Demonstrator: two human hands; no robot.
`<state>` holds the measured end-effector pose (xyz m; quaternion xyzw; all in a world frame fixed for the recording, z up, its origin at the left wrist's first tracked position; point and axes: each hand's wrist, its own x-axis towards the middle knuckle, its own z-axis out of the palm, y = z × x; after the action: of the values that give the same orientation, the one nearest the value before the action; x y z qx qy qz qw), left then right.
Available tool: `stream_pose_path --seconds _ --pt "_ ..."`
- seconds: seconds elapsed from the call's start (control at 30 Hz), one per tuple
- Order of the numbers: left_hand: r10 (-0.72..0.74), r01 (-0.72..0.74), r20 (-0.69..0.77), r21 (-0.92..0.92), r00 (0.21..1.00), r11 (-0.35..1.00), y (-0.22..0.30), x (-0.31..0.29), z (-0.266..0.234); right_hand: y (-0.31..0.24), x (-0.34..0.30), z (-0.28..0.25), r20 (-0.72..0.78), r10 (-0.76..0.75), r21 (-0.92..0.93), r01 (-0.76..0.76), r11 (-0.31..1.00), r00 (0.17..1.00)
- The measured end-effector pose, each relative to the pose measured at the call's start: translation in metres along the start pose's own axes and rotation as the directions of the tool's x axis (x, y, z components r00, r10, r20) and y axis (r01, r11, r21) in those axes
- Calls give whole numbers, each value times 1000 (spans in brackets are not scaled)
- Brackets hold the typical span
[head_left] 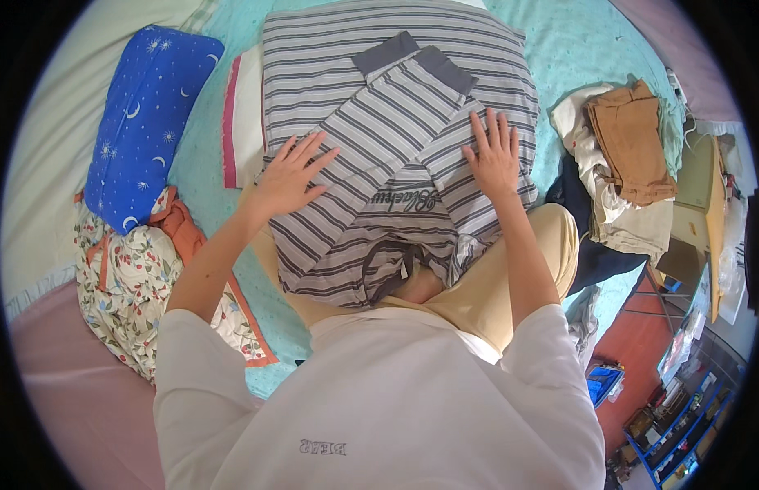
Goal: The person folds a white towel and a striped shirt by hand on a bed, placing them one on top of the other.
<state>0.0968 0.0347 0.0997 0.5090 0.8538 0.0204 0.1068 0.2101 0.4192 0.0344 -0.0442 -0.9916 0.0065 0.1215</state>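
Note:
A grey and white striped long-sleeved top (396,122) lies spread out before me, its collar end toward my lap. Both of its sleeves are laid over the body, and their dark grey cuffs (446,70) cross near the upper middle. My left hand (291,181) rests flat on the left sleeve with its fingers spread. On the right side, my right hand (494,159) presses on the fabric beside the other sleeve, palm down and fingers stretched. Neither hand grips anything. Some dark lettering shows between the sleeves.
A blue pillow (151,122) with moons and stars lies at the left, above a crumpled cherry-print cloth (138,286). Folded brown clothing (633,143) tops a pile at the right. Beneath is a turquoise bed cover (571,41). A blue rack (682,433) stands at the lower right.

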Motion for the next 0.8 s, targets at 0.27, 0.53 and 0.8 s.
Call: stream_pose_path --seconds 0.27,0.53,0.8 --pt "76 -64 37 -255 996 965 103 -64 -17 -18 -107 -56 221 -174 448 59 892 960" --pt "68 -31 100 -336 993 941 149 -107 -16 -21 -143 -86 469 -256 392 61 918 845" --pt "-73 69 -131 -38 989 997 142 -139 6 8 -137 -119 623 -224 624 -304 720 750"
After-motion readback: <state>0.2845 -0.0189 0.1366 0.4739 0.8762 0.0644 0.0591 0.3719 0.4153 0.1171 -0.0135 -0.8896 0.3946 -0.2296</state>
